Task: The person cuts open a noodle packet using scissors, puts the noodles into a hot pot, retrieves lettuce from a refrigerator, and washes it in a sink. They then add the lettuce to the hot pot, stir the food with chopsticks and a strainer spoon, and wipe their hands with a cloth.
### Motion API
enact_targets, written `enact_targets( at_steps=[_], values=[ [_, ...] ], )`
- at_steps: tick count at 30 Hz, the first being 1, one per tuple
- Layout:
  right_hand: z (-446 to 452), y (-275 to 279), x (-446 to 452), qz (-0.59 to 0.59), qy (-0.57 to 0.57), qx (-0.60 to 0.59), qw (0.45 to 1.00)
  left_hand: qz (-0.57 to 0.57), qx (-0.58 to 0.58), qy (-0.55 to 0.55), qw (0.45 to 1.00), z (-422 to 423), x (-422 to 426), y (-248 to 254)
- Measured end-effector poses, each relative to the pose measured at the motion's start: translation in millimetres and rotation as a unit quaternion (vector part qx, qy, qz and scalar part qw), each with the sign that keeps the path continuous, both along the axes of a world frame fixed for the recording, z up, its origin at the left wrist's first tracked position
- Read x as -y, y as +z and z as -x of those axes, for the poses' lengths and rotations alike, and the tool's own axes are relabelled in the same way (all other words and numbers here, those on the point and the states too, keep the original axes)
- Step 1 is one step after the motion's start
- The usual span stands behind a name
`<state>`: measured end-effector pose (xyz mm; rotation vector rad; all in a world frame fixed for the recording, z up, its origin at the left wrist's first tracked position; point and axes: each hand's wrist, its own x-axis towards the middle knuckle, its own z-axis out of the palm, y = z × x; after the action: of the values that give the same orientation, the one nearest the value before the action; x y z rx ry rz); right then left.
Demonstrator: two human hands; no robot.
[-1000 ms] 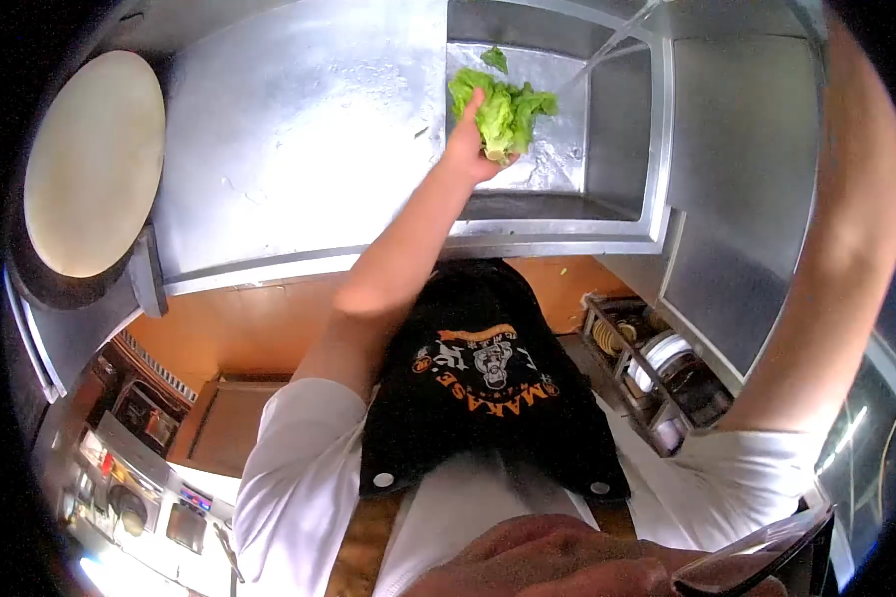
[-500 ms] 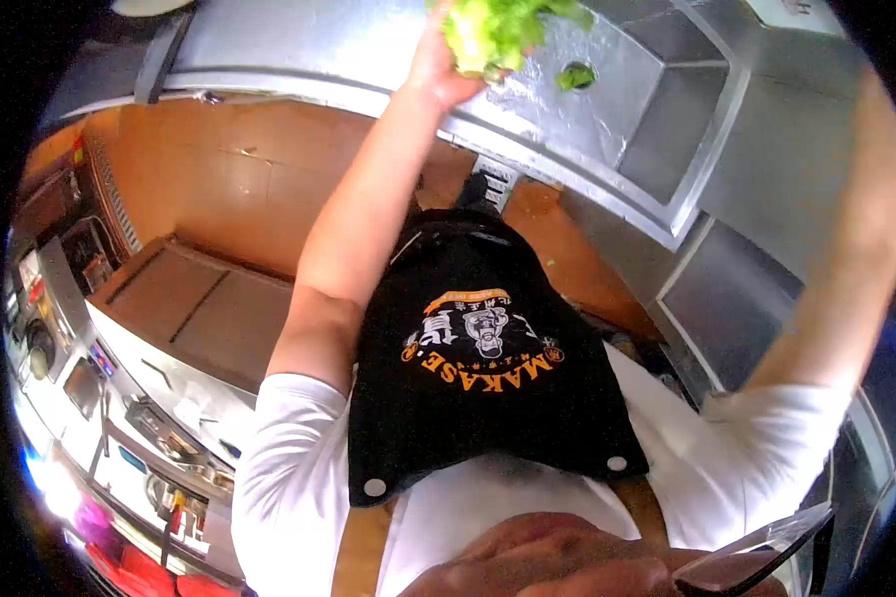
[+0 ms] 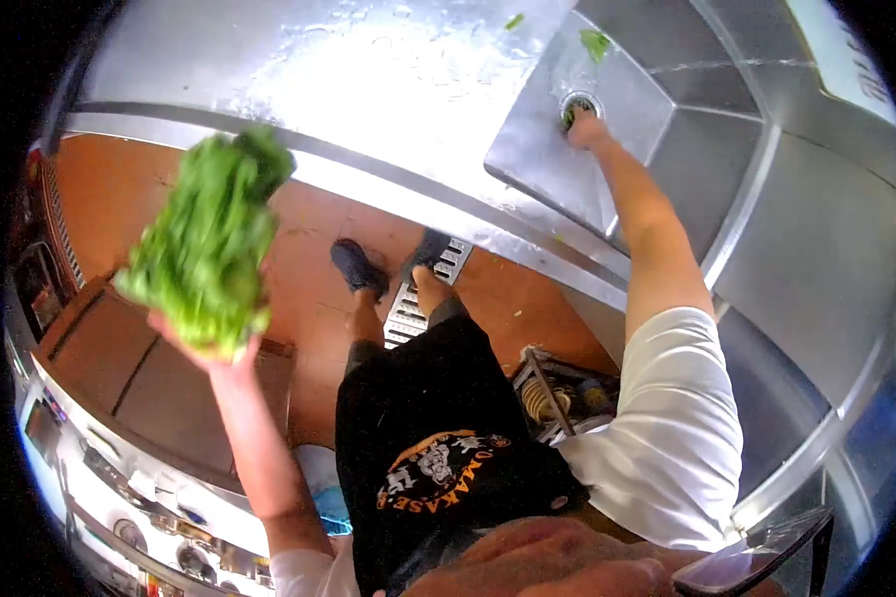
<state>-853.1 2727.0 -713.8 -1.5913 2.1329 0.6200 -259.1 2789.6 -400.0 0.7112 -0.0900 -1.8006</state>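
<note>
A bunch of leafy green lettuce (image 3: pixel 209 244) is in my left hand (image 3: pixel 214 348). That hand grips it by the pale base, out past the sink counter's front edge and above the floor. The leaves are slightly blurred. My right hand (image 3: pixel 587 131) reaches down to the round drain (image 3: pixel 579 99) in the sink basin (image 3: pixel 538 149). Its fingers are drawn together at the dark green leaf scraps (image 3: pixel 571 115) in the drain opening, and the fingertips are partly hidden there. A loose leaf piece (image 3: pixel 594 44) lies on the basin floor beyond the drain.
Water drops cover the steel counter (image 3: pixel 368 90), where a small green scrap (image 3: pixel 514 21) lies. Below stand a brown-topped cabinet (image 3: pixel 169 378) and a crate of bowls (image 3: pixel 558 398). A slotted drain grate (image 3: pixel 413 308) runs beside my feet on the tiled floor.
My left hand has carried the lettuce from over the sink area to the left, past the counter edge. My right hand has come from the right side to the drain.
</note>
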Motion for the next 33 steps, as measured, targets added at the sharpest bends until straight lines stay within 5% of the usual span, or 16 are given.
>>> enact_targets(
  at_steps=[4, 5, 6, 7, 9, 11, 13, 14, 15, 17, 18, 20, 21, 23, 26, 33],
  values=[
    [46.9, -31.4, 11.4, 0.035, 0.103, 0.055, 0.993, 0.044, -0.149, -0.02, 0.988, -37.3, -47.7, -21.7],
    [66.7, -31.0, 11.4, 0.019, 0.155, 0.044, 0.987, -0.004, -0.05, 0.044, 0.998, -60.9, -61.6, -28.5],
    [61.2, 3.8, 18.4, 0.004, 0.023, 0.074, 0.997, -0.085, 0.203, 0.167, 0.961, -61.7, -56.9, -24.3],
    [78.5, 8.3, 18.5, 0.045, 0.177, -0.051, 0.982, -0.106, 0.184, 0.197, 0.957, -71.9, -58.4, -21.8],
    [98.0, 68.8, 34.1, 0.12, 0.161, -0.045, 0.979, -0.006, -0.055, 0.14, 0.989, -78.7, -59.7, -21.5],
    [81.0, 156.0, 36.9, 0.202, -0.033, 0.111, 0.972, 0.034, -0.127, 0.106, 0.986, -87.3, -58.3, -19.5],
    [55.2, 201.5, 17.9, 0.305, -0.205, 0.3, 0.88, -0.094, 0.149, 0.216, 0.96, -85.0, -55.4, 2.7],
    [91.9, 201.5, -11.9, 0.206, -0.019, 0.226, 0.952, -0.056, 0.095, 0.234, 0.966, -84.2, -62.4, 4.3],
    [122.5, 197.7, -32.7, 0.144, 0.017, 0.097, 0.985, -0.012, 0.034, 0.25, 0.968, -91.3, -60.4, 8.3],
    [175.5, 192.5, -73.0, -0.013, 0.13, -0.16, 0.978, 0.018, -0.006, 0.226, 0.974, -119.0, -81.6, -0.3],
    [161.5, 213.3, -98.9, 0.03, 0.051, -0.212, 0.975, -0.024, 0.024, 0.23, 0.972, -137.2, -98.4, -11.6],
    [72.2, 275.1, -136.5, 0.209, -0.291, -0.041, 0.933, -0.047, 0.053, 0.241, 0.968, -172.5, -120.8, -32.0],
    [65.0, 291.6, -150.4, 0.223, -0.298, -0.049, 0.927, -0.08, 0.103, 0.246, 0.96, -179.3, -124.6, -24.8],
    [44.0, 332.3, -190.1, 0.292, -0.389, 0.122, 0.865, 0.054, -0.145, 0.132, 0.979, -240.8, -167.5, -69.2],
    [-0.8, 385.3, -221.4, 0.361, -0.391, 0.059, 0.845, -0.122, 0.073, 0.231, 0.962, -272.8, -190.1, -43.0],
    [35.8, 409.7, -304.4, 0.336, -0.446, -0.044, 0.829, -0.123, 0.029, 0.272, 0.954, -351.4, -239.4, -58.6]
  ],
)
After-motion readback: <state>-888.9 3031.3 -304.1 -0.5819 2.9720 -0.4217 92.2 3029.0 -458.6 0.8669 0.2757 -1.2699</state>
